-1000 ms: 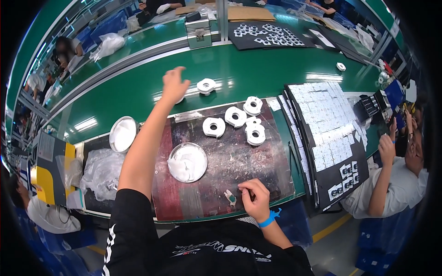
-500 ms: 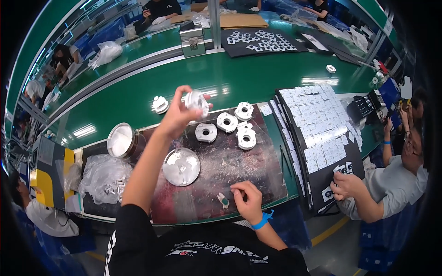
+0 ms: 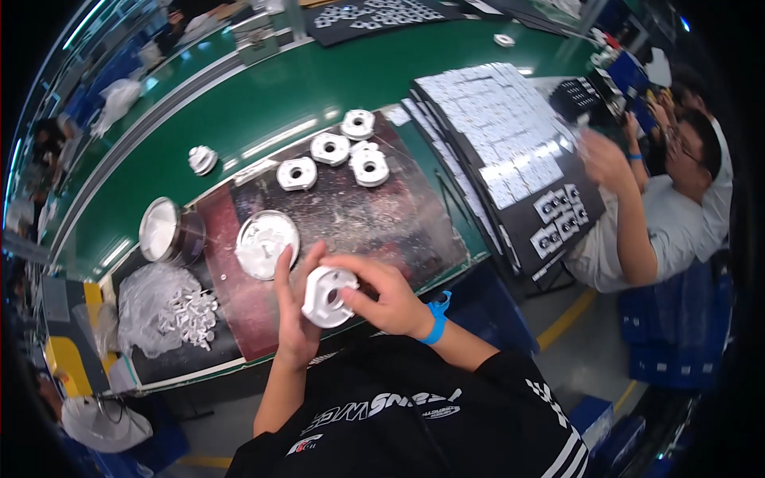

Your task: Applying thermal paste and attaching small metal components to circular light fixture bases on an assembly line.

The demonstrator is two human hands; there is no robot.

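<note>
Close to my body, a white round plastic part with a centre hole (image 3: pixel 319 296) is held between both hands, tilted toward me. My left hand (image 3: pixel 293 319) supports it from the left, its fingers extended along the side. My right hand (image 3: pixel 388 296) grips the right side, thumb near the hole and fingers over the top. Beyond them, a round shallow dish (image 3: pixel 275 263) holds white pieces. Several similar white ring parts (image 3: pixel 297 174) sit farther back on the dark worn mat (image 3: pixel 398 219).
At left stand a metal pot (image 3: pixel 185 231), a clear plastic bag (image 3: pixel 147 307) and a heap of small white pieces (image 3: pixel 191 317). Another white part (image 3: pixel 202 160) lies on the green table (image 3: pixel 263 95). Stacked black boards with white panels (image 3: pixel 478 119) stand right, beside a co-worker's hand (image 3: pixel 603 163).
My left hand has brought the white part down from above the table toward my body, and my right hand has joined it. The view has shifted. The co-worker's hand has moved up the board.
</note>
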